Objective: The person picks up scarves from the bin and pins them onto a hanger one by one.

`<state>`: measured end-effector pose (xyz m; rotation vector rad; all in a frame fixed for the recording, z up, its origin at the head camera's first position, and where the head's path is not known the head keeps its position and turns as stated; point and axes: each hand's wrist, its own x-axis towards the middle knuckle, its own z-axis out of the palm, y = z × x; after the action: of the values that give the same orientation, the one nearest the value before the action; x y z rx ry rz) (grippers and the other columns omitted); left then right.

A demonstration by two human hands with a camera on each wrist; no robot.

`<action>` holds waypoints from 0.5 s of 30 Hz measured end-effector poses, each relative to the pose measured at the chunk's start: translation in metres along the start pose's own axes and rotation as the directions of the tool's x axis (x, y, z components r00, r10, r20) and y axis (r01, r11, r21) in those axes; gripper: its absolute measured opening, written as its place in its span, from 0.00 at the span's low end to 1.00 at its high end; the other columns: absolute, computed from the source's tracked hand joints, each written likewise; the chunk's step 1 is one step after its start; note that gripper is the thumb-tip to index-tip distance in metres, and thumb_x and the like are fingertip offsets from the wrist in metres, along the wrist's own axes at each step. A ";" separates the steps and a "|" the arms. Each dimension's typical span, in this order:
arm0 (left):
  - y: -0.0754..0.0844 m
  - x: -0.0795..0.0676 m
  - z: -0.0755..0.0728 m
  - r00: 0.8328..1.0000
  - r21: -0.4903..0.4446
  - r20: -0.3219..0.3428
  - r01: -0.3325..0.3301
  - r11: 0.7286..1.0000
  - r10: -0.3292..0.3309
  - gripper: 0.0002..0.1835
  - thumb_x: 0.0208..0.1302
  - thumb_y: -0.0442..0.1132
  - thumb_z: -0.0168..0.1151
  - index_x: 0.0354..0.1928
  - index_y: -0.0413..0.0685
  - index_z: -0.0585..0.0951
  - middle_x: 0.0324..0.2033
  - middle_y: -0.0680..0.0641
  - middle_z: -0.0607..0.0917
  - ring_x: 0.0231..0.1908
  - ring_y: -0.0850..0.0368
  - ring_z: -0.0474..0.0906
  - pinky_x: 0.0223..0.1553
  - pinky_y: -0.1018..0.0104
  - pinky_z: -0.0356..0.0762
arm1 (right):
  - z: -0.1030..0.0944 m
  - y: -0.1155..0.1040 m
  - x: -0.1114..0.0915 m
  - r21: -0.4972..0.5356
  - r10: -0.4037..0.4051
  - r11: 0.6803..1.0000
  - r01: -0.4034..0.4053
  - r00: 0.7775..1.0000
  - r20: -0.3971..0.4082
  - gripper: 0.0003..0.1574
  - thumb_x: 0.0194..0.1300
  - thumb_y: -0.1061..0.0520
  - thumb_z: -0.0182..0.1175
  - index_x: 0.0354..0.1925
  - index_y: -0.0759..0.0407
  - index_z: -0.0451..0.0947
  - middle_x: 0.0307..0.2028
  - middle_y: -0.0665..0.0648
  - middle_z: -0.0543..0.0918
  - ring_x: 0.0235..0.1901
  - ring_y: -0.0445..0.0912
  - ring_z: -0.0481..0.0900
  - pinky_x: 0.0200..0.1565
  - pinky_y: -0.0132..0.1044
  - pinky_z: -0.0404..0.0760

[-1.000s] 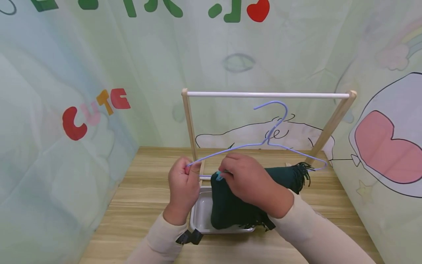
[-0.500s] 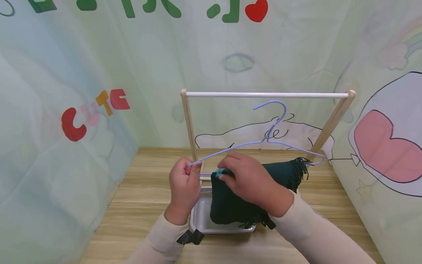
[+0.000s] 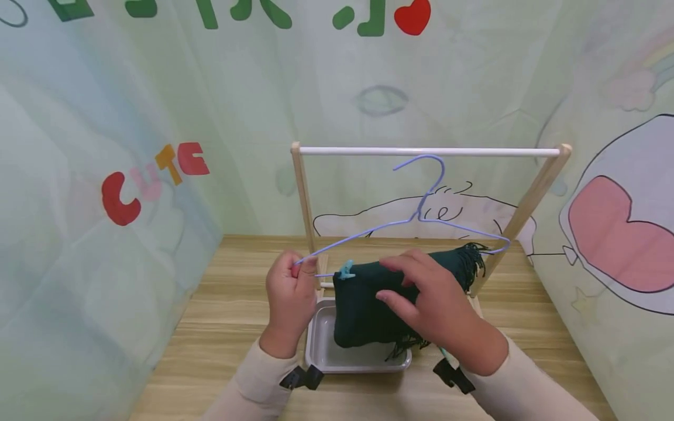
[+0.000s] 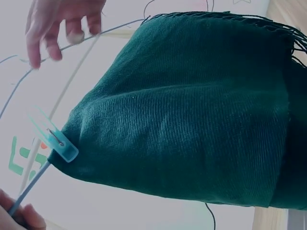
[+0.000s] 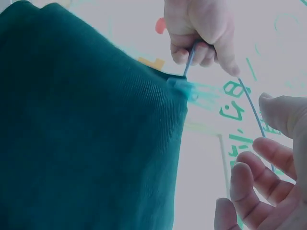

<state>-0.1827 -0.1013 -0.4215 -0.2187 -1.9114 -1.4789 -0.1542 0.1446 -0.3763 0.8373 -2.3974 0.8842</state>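
My left hand (image 3: 292,304) grips the left end of a thin blue-purple wire hanger (image 3: 363,233), whose hook points up. A dark green fringed scarf (image 3: 363,304) hangs folded over the hanger's lower bar. At the scarf's left corner a light blue clothespin (image 3: 346,270) clips it to the bar; the left wrist view shows the clothespin (image 4: 60,143) close up, just beyond the left hand (image 4: 19,213). My right hand (image 3: 442,298) is in front of the scarf with fingers spread and loosely bent, holding nothing. In the right wrist view its fingers (image 5: 249,184) are apart from the clothespin.
Behind the hanger stands a wooden rack with a white top rod (image 3: 474,152). A grey tray (image 3: 358,365) lies on the wood-grain table (image 3: 221,327) below the scarf. Printed cloth walls (image 3: 253,117) enclose the back and both sides.
My right hand has let go of the clothespin and moved right, its fingers opening. The hanger and scarf have shifted slightly left and up, still in my left hand.
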 end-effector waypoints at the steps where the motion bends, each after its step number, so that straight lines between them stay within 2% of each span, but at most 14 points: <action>1: 0.000 0.000 0.000 1.000 -0.003 -0.001 0.003 1.000 -0.003 0.21 0.69 0.28 0.67 0.23 0.41 0.65 0.19 0.51 0.65 0.23 0.59 0.65 0.24 0.68 0.62 | -0.002 0.003 -0.005 0.014 -0.008 1.000 0.009 0.999 -0.033 0.31 0.57 0.57 0.80 0.58 0.57 0.84 0.47 0.53 0.86 0.36 0.41 0.80 0.39 0.40 0.83; 4: 0.000 0.000 -0.001 1.000 -0.008 0.002 0.012 1.000 -0.012 0.22 0.70 0.29 0.67 0.23 0.40 0.65 0.19 0.50 0.64 0.23 0.59 0.65 0.24 0.68 0.61 | -0.008 0.014 -0.022 0.039 0.002 0.999 0.003 0.992 -0.123 0.29 0.53 0.64 0.80 0.55 0.59 0.84 0.45 0.54 0.86 0.35 0.41 0.79 0.39 0.35 0.82; 8: 0.000 0.000 -0.003 1.000 -0.008 0.002 0.016 1.000 -0.016 0.22 0.71 0.32 0.68 0.23 0.40 0.65 0.19 0.50 0.64 0.24 0.59 0.64 0.26 0.68 0.62 | -0.012 0.028 -0.048 0.046 0.098 0.995 -0.090 0.974 -0.206 0.25 0.51 0.69 0.79 0.48 0.61 0.85 0.40 0.52 0.85 0.34 0.40 0.78 0.40 0.26 0.78; 12: 0.000 0.001 -0.002 1.000 -0.016 0.000 0.022 1.000 -0.022 0.23 0.71 0.33 0.68 0.23 0.39 0.65 0.19 0.51 0.63 0.24 0.59 0.64 0.26 0.69 0.61 | -0.010 0.045 -0.076 0.048 0.198 0.980 -0.192 0.949 -0.245 0.19 0.51 0.71 0.78 0.42 0.62 0.85 0.34 0.51 0.84 0.31 0.37 0.77 0.39 0.21 0.75; 15: 0.001 0.002 -0.002 1.000 -0.028 -0.004 0.020 0.999 -0.021 0.23 0.72 0.35 0.68 0.23 0.38 0.65 0.19 0.51 0.63 0.24 0.59 0.64 0.26 0.69 0.62 | -0.005 0.057 -0.095 0.033 0.285 0.958 -0.285 0.929 -0.238 0.16 0.53 0.69 0.78 0.40 0.60 0.86 0.33 0.51 0.83 0.30 0.35 0.76 0.36 0.22 0.75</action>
<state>-0.1832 -0.1036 -0.4195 -0.2091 -1.8955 -1.5194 -0.1239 0.2193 -0.4522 0.3564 -2.3352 1.0267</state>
